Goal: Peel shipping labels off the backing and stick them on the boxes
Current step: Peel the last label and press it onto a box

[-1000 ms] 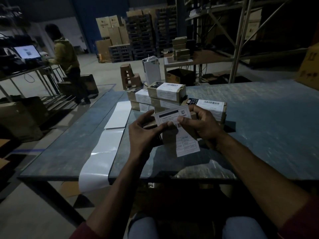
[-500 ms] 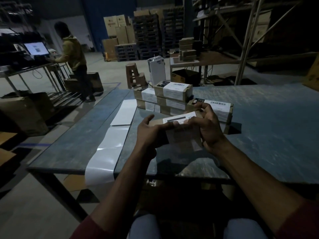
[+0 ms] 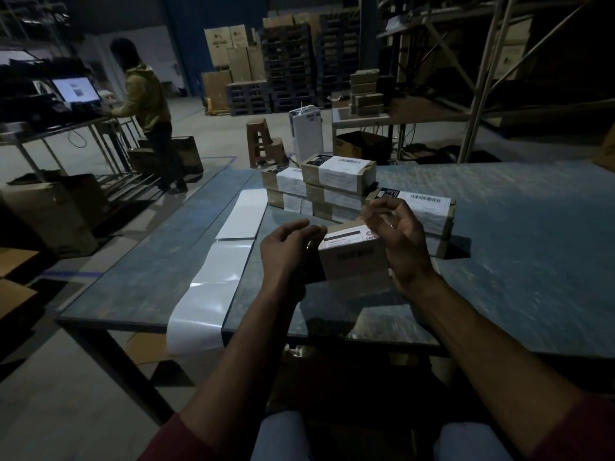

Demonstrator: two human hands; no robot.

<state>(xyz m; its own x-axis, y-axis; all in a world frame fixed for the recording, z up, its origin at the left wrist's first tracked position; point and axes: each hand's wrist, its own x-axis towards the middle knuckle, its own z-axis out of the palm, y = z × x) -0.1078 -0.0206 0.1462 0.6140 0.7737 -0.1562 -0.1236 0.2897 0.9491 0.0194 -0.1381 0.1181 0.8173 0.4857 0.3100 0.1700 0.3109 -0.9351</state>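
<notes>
Two hands (image 3: pixel 289 251) (image 3: pixel 397 239) flanking labelled box (image 3: pixel 354 252)

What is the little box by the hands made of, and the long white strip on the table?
The box looks like plain brown cardboard, matte, with a white paper label stuck on. The white strip seems to be slick label backing paper: it shines and droops limply over the table edge.

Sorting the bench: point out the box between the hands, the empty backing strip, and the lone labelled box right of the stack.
Box between the hands (image 3: pixel 354 257), head view, on its near labelled face.
Backing strip (image 3: pixel 213 287), head view, on its glossy middle.
Lone labelled box (image 3: pixel 429 211), head view, on its white label.
</notes>
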